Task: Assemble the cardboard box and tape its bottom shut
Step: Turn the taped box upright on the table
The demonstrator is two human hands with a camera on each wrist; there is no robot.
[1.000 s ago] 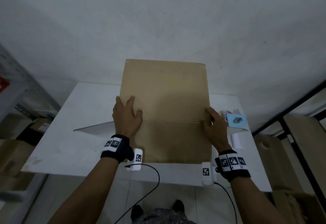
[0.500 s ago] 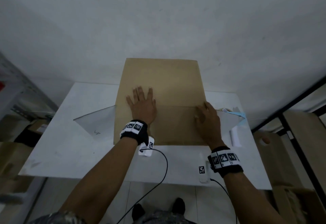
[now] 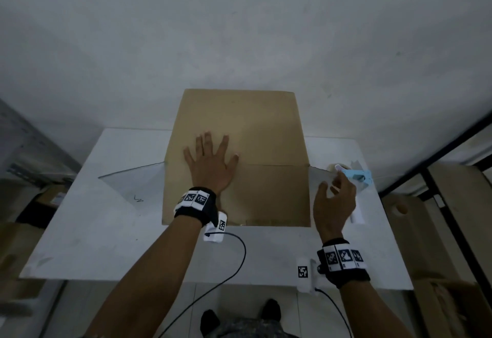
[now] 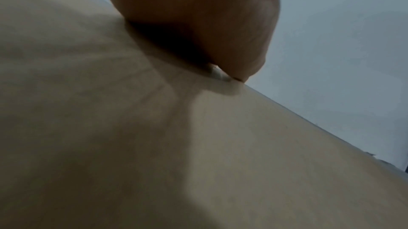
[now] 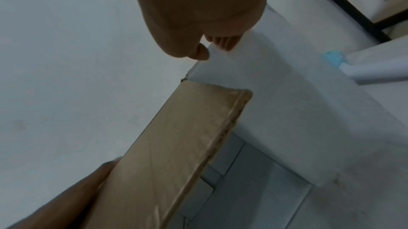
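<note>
A brown cardboard box [image 3: 255,130] stands on the white table [image 3: 106,244] with its two long flaps folded flat, their seam [image 3: 277,165] running left to right. My left hand [image 3: 210,156] presses flat on these flaps, fingers spread; the left wrist view shows the palm [image 4: 198,14] on the cardboard [image 4: 154,145]. My right hand [image 3: 330,186] hovers off the box's right side, fingers loosely curled, holding nothing. A blue tape dispenser [image 3: 356,178] with a white handle [image 3: 356,214] lies just beyond it, also visible as the dispenser [image 5: 333,58] in the right wrist view.
Pale side flaps stick out to the left [image 3: 133,186] and right [image 3: 318,178] of the box. A black-framed rack with cardboard [image 3: 439,218] stands right of the table, a metal shelf [image 3: 26,167] left. A black cable [image 3: 234,265] hangs over the front edge.
My left hand slid toward the middle of the box and spread flat near the seam. My right hand lifted off the box and moved right toward the tape dispenser.
</note>
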